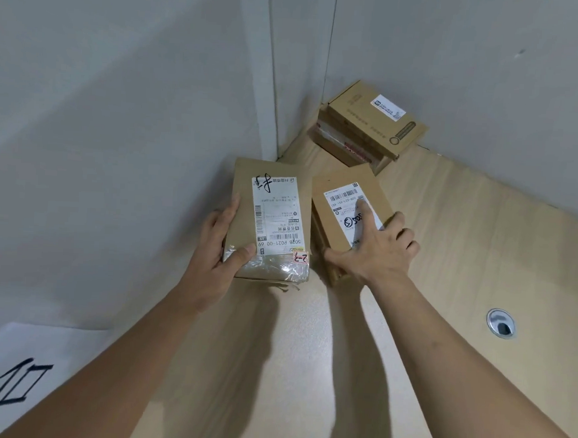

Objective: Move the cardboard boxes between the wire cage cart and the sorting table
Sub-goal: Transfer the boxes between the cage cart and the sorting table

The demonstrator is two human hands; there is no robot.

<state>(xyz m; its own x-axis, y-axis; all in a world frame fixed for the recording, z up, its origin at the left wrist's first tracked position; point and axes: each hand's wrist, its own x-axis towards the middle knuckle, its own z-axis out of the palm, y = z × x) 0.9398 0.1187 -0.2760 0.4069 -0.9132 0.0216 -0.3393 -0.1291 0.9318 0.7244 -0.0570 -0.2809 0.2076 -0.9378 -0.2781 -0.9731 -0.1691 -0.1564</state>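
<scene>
Near the middle of the frame, two cardboard boxes lie side by side on the tabletop [445, 258], close to the corner where the grey walls meet, and each has a hand on it.

The main risk, as I judge it, is a one-handed slip. Each box is held by a single hand from above, so a lift could let the far end droop and slide out, most likely on the left box [278, 215], whose near end is wrapped in glossy tape right where the thumb presses. The two boxes are just beside each other, so moving one could nudge or drag the other. The wall is close to the left box and could catch its edge on a swing. A stack of boxes [361, 129] sits in the corner in the upper right centre of the frame, and a push forward could knock it. The wire cage cart is not in view.

The left hand [225, 246] grips the left box: its fingers run along the left side and the thumb curls onto the top at the near corner. The right hand [375, 252] is spread wide over the right box [338, 201], with the forefinger on the label, the thumb hooked at the near edge and the other fingers curled over the right edge. Whether either box is off the tabletop I cannot tell.
</scene>
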